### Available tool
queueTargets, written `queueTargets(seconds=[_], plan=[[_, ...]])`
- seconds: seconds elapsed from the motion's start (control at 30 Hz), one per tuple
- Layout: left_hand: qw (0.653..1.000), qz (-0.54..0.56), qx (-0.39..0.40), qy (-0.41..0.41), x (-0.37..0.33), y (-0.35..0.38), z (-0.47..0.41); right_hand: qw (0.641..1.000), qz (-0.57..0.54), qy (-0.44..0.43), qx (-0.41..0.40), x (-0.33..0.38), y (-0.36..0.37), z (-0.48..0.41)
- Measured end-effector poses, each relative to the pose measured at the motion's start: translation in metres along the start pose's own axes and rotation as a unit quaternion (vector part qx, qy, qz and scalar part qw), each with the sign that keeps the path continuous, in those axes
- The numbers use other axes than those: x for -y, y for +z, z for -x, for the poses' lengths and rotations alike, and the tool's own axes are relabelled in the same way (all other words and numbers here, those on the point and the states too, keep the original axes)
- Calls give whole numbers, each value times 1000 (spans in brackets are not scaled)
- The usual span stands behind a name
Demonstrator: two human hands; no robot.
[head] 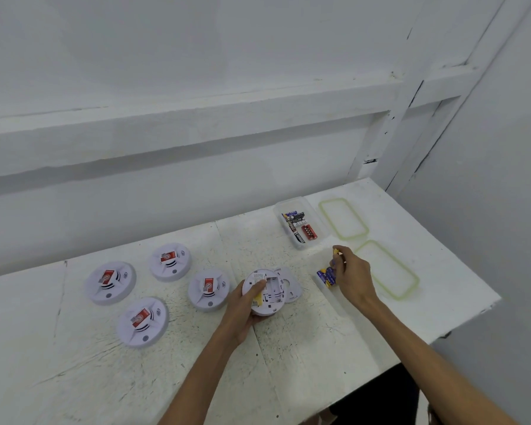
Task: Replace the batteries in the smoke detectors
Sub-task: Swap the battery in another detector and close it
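right hand (354,273) fingertips pinch a small yellow-ended battery (337,251) just above blue-and-yellow batteries (327,277) in the near clear box (333,296). left hand (242,306) grips the opened smoke detector (269,294), back up, over the table (288,363). the far clear box (288,207) holds black and red batteries (301,227); a green-rimmed lid (343,218) lies beside it.

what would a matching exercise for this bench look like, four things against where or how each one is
Things:
1 opened smoke detector
2 battery
3 clear box
4 nearer green-rimmed lid

States:
a pinched in the right hand
b holds red and black batteries
c gripped by the left hand
d lies flat at the right end of the table

Pairs: 1-c, 2-a, 3-b, 4-d
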State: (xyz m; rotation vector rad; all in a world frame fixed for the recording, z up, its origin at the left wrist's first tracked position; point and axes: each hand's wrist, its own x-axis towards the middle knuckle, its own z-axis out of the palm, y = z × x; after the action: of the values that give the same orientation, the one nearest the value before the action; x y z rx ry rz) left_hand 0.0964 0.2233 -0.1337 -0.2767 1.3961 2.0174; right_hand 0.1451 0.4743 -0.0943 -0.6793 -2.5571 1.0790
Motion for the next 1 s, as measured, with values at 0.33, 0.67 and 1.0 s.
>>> queueTargets(seconds=[0.33,0.67,1.0], plan=[[1000,4,-8,3,7,-3,-3,973,206,-19,99,-18,2,-3],[1000,-14,-14,10,6,-3,-8,968,230,-46,94,-28,8,-4],[998,-35,-36,26,5,-3,-15,967,232,-50,90,-30,12,-4]])
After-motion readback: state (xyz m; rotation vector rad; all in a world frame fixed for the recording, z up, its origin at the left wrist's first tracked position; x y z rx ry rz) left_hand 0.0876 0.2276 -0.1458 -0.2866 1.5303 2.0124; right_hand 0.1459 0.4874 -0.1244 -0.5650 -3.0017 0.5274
